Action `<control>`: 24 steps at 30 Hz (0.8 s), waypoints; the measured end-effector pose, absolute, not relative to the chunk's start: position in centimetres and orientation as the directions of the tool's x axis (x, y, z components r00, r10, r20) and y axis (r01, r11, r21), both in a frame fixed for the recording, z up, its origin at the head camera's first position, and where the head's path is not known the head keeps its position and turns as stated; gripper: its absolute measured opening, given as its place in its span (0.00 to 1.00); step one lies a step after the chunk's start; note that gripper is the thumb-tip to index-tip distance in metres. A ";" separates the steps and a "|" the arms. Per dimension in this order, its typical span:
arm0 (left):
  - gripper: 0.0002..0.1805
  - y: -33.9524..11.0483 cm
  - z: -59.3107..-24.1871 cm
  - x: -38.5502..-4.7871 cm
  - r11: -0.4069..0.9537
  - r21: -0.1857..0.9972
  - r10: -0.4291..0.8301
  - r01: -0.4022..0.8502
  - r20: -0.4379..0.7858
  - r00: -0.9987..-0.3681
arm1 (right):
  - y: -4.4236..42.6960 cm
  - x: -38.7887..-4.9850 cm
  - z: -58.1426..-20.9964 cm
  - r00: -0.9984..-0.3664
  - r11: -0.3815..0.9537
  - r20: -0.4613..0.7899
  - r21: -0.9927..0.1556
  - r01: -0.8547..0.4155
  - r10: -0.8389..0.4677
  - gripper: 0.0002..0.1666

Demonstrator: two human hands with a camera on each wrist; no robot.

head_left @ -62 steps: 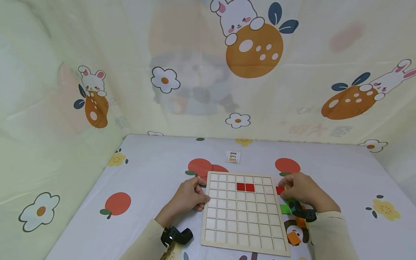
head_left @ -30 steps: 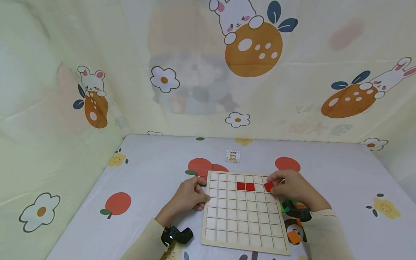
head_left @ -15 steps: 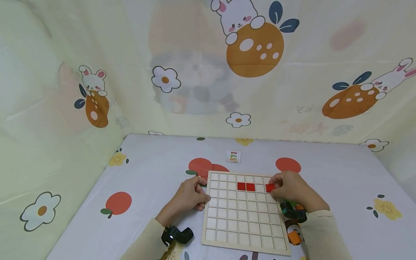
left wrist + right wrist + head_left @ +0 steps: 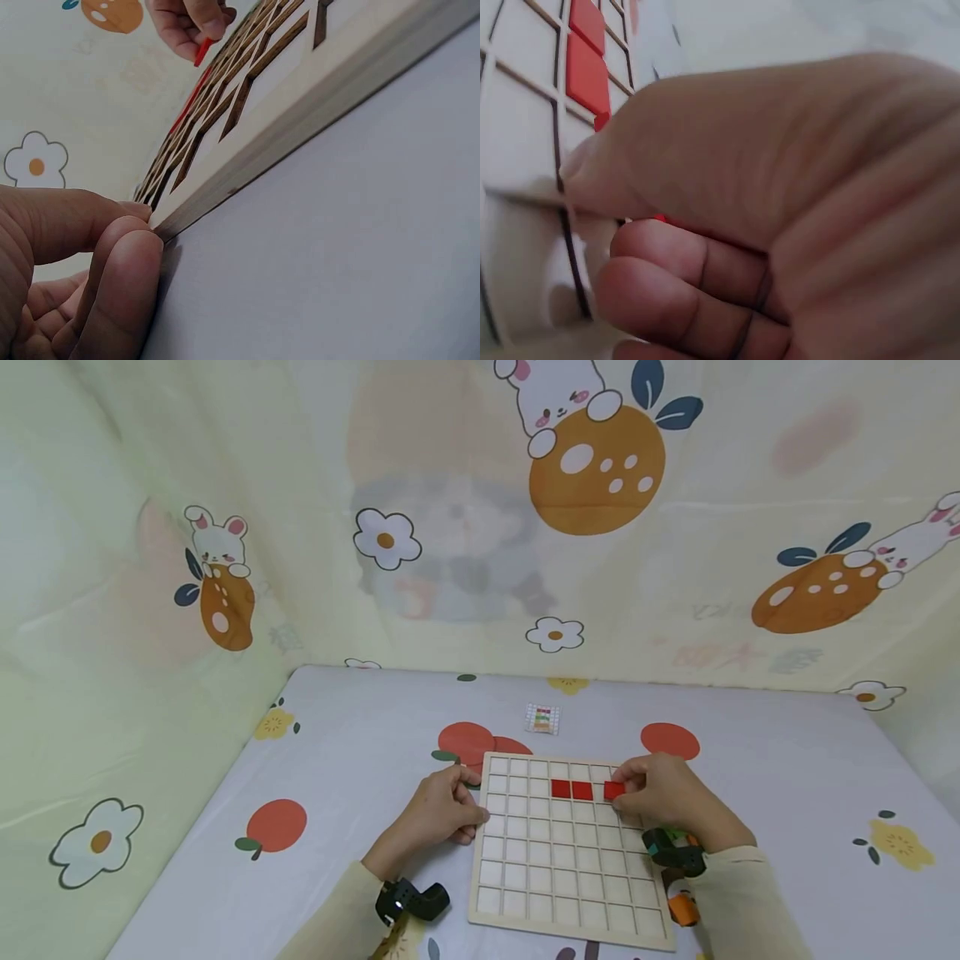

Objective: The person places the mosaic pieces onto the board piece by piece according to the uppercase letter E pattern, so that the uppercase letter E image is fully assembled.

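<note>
A pale wooden grid board (image 4: 528, 860) lies on the table. In its second row from the far edge, two red square tiles (image 4: 560, 788) sit side by side. My right hand (image 4: 671, 793) pinches another red tile (image 4: 612, 790) between thumb and fingers over that row, a small gap to the right of the pair. In the right wrist view the thumb and curled fingers hide most of the held tile. Fingers of my left hand (image 4: 438, 810) touch the board's left edge; in the left wrist view their tips (image 4: 142, 240) meet the side of the frame.
Partly hidden under the right wrist, a green piece (image 4: 678, 837) and an orange tile (image 4: 683, 910) lie right of the board. A small card with a coloured grid picture (image 4: 542, 718) lies behind the board. Patterned curtains (image 4: 300, 527) rise behind the table.
My right hand has taken the red tile from beside the board and carried it left over the second row. My left hand stays at the board's left edge.
</note>
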State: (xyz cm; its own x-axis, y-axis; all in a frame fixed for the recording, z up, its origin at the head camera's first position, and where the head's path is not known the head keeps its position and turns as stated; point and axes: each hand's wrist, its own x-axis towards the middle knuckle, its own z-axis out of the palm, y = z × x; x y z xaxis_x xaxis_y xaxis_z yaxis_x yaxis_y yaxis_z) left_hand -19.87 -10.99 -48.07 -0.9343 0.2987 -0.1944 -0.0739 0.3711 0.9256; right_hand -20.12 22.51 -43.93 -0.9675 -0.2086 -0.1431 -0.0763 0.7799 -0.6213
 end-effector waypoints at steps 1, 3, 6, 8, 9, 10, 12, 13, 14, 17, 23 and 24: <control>0.23 -11.0 -48.1 -19.9 0.372 0.925 0.300 -0.074 -0.195 -0.934 | 22.2 -20.1 -44.0 -0.967 0.779 -0.146 -0.622 -0.073 -0.207 0.11; 0.23 -11.0 -48.0 -19.9 0.374 0.925 0.300 -0.073 -0.195 -0.934 | 21.6 -20.2 -44.2 -0.968 0.780 -0.147 -0.621 -0.069 -0.202 0.11; 0.23 -10.9 -47.9 -19.8 0.377 0.923 0.300 -0.071 -0.194 -0.934 | 20.7 -20.4 -44.4 -0.968 0.779 -0.125 -0.620 -0.093 -0.215 0.10; 0.23 -10.9 -47.9 -19.8 0.380 0.922 0.298 -0.072 -0.195 -0.934 | 20.1 -20.5 -44.5 -0.967 0.778 -0.101 -0.616 -0.125 -0.235 0.09; 0.23 -10.9 -47.9 -19.8 0.380 0.922 0.297 -0.072 -0.195 -0.935 | 19.8 -20.6 -44.6 -0.966 0.777 -0.094 -0.615 -0.135 -0.242 0.09; 0.23 -10.9 -47.8 -19.8 0.380 0.922 0.297 -0.072 -0.195 -0.935 | 19.5 -20.6 -44.5 -0.964 0.775 -0.091 -0.615 -0.141 -0.248 0.09; 0.24 -10.9 -47.8 -19.8 0.380 0.922 0.298 -0.071 -0.195 -0.934 | 18.8 -20.7 -44.5 -0.963 0.776 -0.091 -0.614 -0.147 -0.255 0.09; 0.24 -10.9 -47.8 -19.8 0.380 0.922 0.298 -0.072 -0.195 -0.934 | 18.5 -20.8 -44.5 -0.963 0.776 -0.094 -0.614 -0.144 -0.253 0.10; 0.24 -10.9 -47.7 -19.8 0.379 0.923 0.298 -0.072 -0.195 -0.934 | 18.2 -20.9 -44.4 -0.963 0.779 -0.100 -0.611 -0.139 -0.250 0.10; 0.23 -10.9 -47.7 -19.8 0.381 0.922 0.295 -0.075 -0.198 -0.935 | 17.3 -21.1 -44.3 -0.964 0.780 -0.107 -0.612 -0.130 -0.245 0.11; 0.22 -10.9 -47.8 -19.9 0.377 0.923 0.298 -0.079 -0.201 -0.933 | 15.9 -21.5 -44.4 -0.960 0.780 -0.121 -0.613 -0.126 -0.251 0.11; 0.22 -10.9 -47.8 -19.9 0.376 0.923 0.298 -0.081 -0.203 -0.932 | 15.8 -21.5 -44.5 -0.960 0.782 -0.117 -0.609 -0.133 -0.255 0.11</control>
